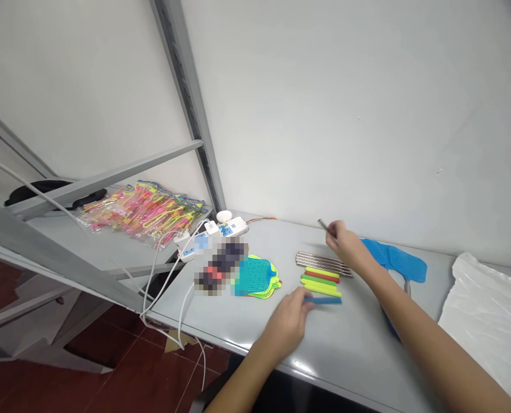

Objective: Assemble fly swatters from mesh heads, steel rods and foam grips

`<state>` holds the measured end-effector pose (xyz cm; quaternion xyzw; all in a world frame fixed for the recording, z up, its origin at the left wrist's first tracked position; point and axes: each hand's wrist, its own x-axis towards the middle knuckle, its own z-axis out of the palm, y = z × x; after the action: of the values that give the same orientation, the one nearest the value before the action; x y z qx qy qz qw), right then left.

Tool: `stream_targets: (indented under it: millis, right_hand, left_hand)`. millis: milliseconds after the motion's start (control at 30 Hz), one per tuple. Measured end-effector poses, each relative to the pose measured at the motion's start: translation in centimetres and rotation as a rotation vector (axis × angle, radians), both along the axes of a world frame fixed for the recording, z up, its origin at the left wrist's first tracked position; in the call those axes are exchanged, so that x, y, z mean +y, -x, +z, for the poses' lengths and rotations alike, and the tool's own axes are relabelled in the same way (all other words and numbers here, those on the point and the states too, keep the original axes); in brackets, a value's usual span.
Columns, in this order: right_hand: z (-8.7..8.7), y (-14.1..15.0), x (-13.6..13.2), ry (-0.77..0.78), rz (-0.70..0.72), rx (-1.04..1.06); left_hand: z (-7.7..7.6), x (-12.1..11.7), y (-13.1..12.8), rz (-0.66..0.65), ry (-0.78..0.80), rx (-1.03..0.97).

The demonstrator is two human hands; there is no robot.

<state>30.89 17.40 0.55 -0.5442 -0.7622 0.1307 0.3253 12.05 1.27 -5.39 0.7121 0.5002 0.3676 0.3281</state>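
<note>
My left hand (287,321) pinches the end of a blue handle piece (326,300) lying on the grey table (359,350). Just beyond it lie green, red and yellow handle pieces (321,280) in a row. Behind those sits a bundle of several metal rods (322,262). My right hand (345,244) is raised over the rods and pinches one thin metal rod (323,224) that sticks up to the left. A blue swatter head (395,259) lies behind my right wrist.
Stacked swatter heads in blue, green and yellow (258,277) lie left of the handles. White power strips (215,232) with cables sit near the table's back left corner. A bag of colourful toys (146,209) rests on the left shelf. A white plastic bag (488,310) is at the right.
</note>
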Motion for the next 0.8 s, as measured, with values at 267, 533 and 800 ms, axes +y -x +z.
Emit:
stream_targets:
  millis: [267,533,800]
  right_hand:
    - [5.0,1.3,-11.3,-0.069,0.02,1.426]
    - [3.1,-0.3,-13.5,-0.041,-0.027,1.319]
    - [2.6,-2.0,-15.6,0.069,0.108,-0.154]
  left_hand:
    - [-0.3,-1.5,-1.0,0.155,0.222,-0.324]
    - [0.2,-1.5,-0.9,0.116,0.275,-0.358]
    - [0.3,-1.3,-1.4,0.121,0.276,-0.338]
